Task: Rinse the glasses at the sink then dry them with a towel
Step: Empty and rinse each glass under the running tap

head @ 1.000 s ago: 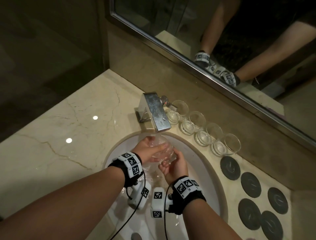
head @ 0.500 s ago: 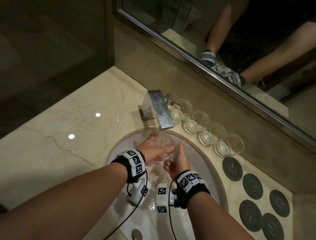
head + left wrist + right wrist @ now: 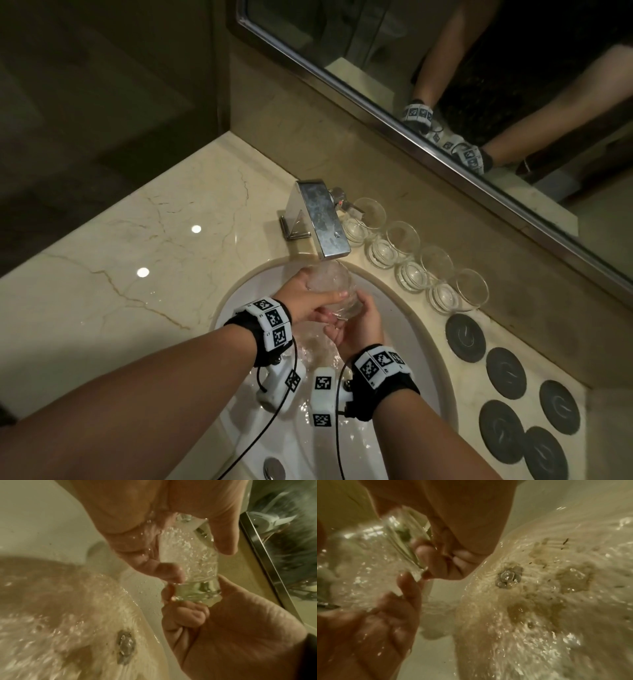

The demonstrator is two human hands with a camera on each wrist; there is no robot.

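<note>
A clear glass (image 3: 334, 287) is held under the running faucet (image 3: 322, 219), over the white sink (image 3: 414, 346). Water foams inside the glass (image 3: 188, 561). My left hand (image 3: 308, 301) grips its side, thumb on one wall and fingers on the other. Lower down, my right hand (image 3: 359, 325) pinches the thick base between thumb and curled fingers (image 3: 188, 611). In the right wrist view the glass (image 3: 376, 561) fills the left, with my right hand (image 3: 388, 608) below it. Several more clear glasses (image 3: 424, 270) stand in a row on the counter behind the sink.
Water swirls round the drain (image 3: 506, 577). Several dark round coasters (image 3: 505, 373) lie on the marble counter (image 3: 137, 240) to the right. A framed mirror (image 3: 445, 85) runs along the back wall. The overflow button (image 3: 274, 469) sits at the sink's near rim.
The glass stays under the spout while both hands shift on it. My right hand, fingers raised alongside the glass half a second ago, now curls round its base.
</note>
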